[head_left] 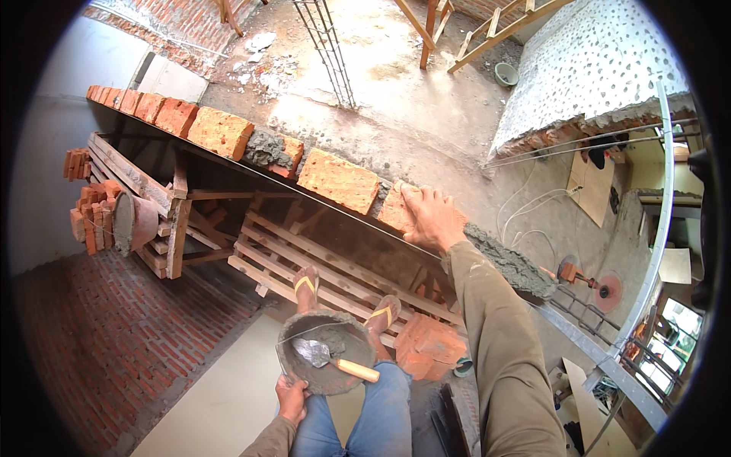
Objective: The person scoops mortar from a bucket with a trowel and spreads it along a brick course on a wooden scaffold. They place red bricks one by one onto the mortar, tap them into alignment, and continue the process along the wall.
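My right hand reaches out to the top of a brick wall and grips an orange brick, fingers over its top and the thumb at the near side. To the right of that brick lies a bed of wet grey mortar. Left of it is another brick, with mortar in the joint between. At my lap, my left hand is closed on the rim of a mortar-caked bucket. Inside the bucket a trowel with a wooden handle rests on grey mortar.
A taut string runs along the wall's near side. My sandalled feet stand on wooden scaffold slats, beside stacked bricks. At left, another scaffold carries bricks and a second bucket. A metal bar curves past at right.
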Demonstrator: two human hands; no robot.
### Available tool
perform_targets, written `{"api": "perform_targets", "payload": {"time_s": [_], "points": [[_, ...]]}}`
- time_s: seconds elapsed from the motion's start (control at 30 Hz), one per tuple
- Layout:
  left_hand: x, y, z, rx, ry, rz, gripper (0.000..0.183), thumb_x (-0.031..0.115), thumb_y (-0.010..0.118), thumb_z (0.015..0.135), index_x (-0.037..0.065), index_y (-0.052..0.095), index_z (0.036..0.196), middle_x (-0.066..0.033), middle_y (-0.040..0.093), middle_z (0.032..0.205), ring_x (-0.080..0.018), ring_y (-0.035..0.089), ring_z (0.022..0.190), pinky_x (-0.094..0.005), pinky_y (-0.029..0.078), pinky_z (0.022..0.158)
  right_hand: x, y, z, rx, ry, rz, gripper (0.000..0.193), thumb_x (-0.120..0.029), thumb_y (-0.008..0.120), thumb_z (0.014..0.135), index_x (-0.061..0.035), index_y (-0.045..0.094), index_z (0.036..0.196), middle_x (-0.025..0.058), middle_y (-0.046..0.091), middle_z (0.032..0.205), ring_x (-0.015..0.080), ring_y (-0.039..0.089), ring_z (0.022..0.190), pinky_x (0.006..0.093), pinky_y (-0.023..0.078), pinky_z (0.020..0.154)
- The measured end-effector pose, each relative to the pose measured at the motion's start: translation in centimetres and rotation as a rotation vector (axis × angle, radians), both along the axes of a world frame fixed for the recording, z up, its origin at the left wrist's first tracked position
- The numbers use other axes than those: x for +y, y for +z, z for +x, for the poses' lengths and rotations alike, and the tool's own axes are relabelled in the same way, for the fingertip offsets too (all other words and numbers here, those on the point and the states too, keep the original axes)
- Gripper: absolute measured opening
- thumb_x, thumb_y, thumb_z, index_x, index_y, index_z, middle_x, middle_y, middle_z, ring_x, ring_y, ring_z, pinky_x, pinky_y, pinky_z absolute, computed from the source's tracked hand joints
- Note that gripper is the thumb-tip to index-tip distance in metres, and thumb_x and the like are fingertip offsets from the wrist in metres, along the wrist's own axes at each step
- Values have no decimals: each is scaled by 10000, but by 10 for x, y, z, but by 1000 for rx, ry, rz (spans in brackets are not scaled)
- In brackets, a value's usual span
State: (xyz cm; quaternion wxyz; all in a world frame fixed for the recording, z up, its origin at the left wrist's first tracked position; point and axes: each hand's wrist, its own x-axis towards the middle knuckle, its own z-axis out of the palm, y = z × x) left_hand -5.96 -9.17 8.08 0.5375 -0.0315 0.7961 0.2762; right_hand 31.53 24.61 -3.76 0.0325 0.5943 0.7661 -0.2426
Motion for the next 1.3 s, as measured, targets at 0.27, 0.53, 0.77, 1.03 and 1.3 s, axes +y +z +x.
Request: {"api": "perform_targets", "payload": {"time_s": [0.27,0.53,0.77,1.03,1.3], "points": [[14,0,2,-4,-8,-8,289,-112,553,821,61,588,1050,-61,695,959,-152,678,768,-286,562,613,-1,3,-8,-60,9,-39,1023,-407,886,630,-213,429,1525,183,523,1298,378,509,1193,528,430,929],[17,-9,2,-44,-52,-6,306,-104,546,823,74,550,1072,-73,668,991,-192,674,814,-350,587,656,2,-3,-6,-38,-25,-88,995,-445,864,692,-231,405,1548,197,503,1374,378,480,1273,572,412,970],[20,-10,0,-34,-77,-16,321,-102,538,826,73,539,1095,-90,662,1025,-208,677,852,-365,596,676,14,-5,25,41,-208,-421,776,-391,714,913,-304,336,1585,135,510,1451,390,470,1348,671,375,1060],[20,-13,-3,-21,-24,-17,327,-114,556,808,86,566,1067,-43,660,939,-137,645,747,-285,549,580,10,3,23,27,-218,-395,754,-401,683,934,-284,329,1589,155,554,1377,395,491,1324,649,388,1054],[17,-18,-13,-60,-81,27,349,-107,532,823,70,540,1124,-97,655,1032,-226,682,884,-389,609,717,55,-21,-41,280,-174,-58,588,-354,617,964,-107,470,1476,190,532,1450,349,467,1364,559,343,1108]]}}
